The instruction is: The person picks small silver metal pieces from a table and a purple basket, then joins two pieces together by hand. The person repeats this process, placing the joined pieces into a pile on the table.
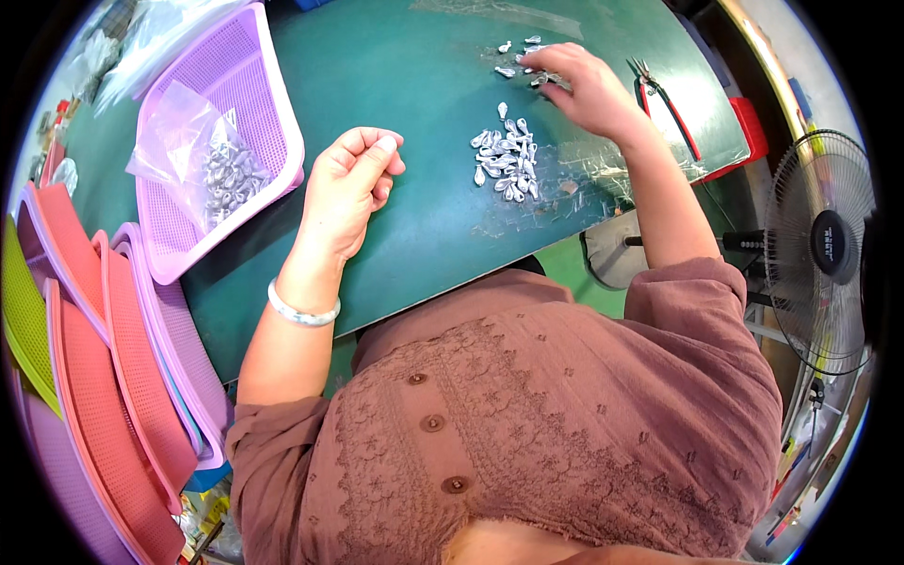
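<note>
- The right hand (586, 92) is held over a few scattered silver pieces (506, 72), with thumb and forefinger parted; no piece is clearly seen pinched, and contact is partly hidden by the fingers.
- From so loose a grip, a small, smooth-looking piece could be dropped or flicked aside, and its neighbours could be nudged by the fingertips.
- The left hand (350, 184) is held above the table with the fingers curled in and the thumb closed against the forefinger; whether something tiny is pinched there cannot be told.
- Between the hands, a heap of silver teardrop pieces (508, 160) is gathered on the green table (405, 250). The heap could be scattered, or mixed with the loose group, if it is brushed by the right wrist.
- Near the heap, clear tape (589, 174) is stuck to the tabletop; pieces could be snagged on a lifted edge.
- Beyond the right forearm, red-handled cutters (670, 118) are left with their tips apart; skin could be nicked by a careless sweep.
- At left, more pieces are kept in a clear bag (177, 155) inside a lilac basket (288, 118); they could be spilled if the bag is tipped.
</note>
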The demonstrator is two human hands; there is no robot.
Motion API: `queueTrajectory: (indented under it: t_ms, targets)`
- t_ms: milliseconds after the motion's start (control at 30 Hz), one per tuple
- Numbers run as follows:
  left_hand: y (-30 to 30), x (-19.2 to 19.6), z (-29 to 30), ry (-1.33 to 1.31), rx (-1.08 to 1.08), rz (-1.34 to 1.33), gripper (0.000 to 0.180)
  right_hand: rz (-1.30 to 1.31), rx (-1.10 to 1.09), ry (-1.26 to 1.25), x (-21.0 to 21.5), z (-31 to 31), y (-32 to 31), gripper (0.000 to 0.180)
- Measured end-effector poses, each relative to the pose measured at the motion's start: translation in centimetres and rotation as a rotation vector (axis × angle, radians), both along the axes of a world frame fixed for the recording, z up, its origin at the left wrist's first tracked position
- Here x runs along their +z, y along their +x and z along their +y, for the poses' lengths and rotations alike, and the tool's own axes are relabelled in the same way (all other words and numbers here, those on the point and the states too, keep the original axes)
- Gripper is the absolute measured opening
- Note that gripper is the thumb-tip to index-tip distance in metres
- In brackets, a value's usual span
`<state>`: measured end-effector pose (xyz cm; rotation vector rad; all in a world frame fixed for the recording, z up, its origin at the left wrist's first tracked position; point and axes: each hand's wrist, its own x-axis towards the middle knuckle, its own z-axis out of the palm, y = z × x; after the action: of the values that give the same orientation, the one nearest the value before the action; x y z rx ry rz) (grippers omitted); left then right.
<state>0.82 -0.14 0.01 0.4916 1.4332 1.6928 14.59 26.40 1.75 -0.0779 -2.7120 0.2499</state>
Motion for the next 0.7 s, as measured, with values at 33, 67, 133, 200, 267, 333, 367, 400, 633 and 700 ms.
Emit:
queueTrajectory:
  t_ms: [33,67,133,200,267,333,367,400,633,700]
  targets:
    - [0.0,0.0,0.0,-0.001,-0.006,0.004,0.012,-0.054,0.105,-0.072,0.4,-0.8,-0.3,0.035]
    - [0.0,0.0,0.1,-0.013,0.0,0.004,0.012,-0.12,0.164,-0.136,0.4,-1.5,-0.7,0.035]
    - [0.0,0.1,0.1,-0.034,0.011,0.006,0.012,-0.225,0.194,-0.203,0.5,-2.7,-1.4,0.035]
    - [0.0,0.1,0.1,-0.026,0.007,0.001,0.012,-0.235,0.243,-0.211,0.3,-2.5,-1.9,0.035]
    - [0.0,0.3,0.0,-0.023,0.004,-0.003,0.012,-0.258,0.248,-0.265,0.3,-2.5,-2.3,0.036]
    - [0.0,0.3,0.0,-0.024,0.002,-0.007,0.011,-0.294,0.21,-0.361,0.3,-2.6,-2.8,0.037]
    - [0.0,0.3,0.0,-0.022,0.002,-0.008,0.011,-0.276,0.237,-0.52,0.3,-2.7,-2.9,0.036]
    - [0.1,0.3,0.0,-0.022,0.003,-0.008,0.011,-0.256,0.266,-0.68,0.2,-3.0,-3.1,0.035]
    - [0.3,0.9,-0.1,0.012,0.018,-0.001,0.011,-0.241,0.448,-1.283,1.4,-6.3,-5.5,0.039]
    - [0.2,1.1,-0.1,0.028,0.025,-0.014,0.011,-0.233,0.503,-1.379,1.4,-7.0,-6.3,0.04]
